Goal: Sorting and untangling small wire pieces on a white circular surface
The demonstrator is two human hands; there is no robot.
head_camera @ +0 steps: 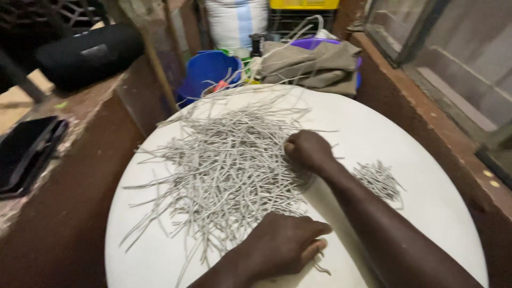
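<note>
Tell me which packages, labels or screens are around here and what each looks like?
White sack: upright behind the table, pale blue stripes.
Yellow crate: top edge, boxy.
Black flat device: left ledge, dark screen-like face.
Black cylinder: left ledge, small grey label patch.

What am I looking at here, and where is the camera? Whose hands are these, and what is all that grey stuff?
There is no machine here: a person works with bare hands, and the single camera sits on their head, looking down. The round white table carries a big heap of thin grey strips and a small bundle set apart to the right. The right hand is closed into the heap, seemingly gripping strips. The left hand rests at the heap's near edge, fingers pinching a strip or two. Behind the table stand a blue bucket and folded cloth.
</note>
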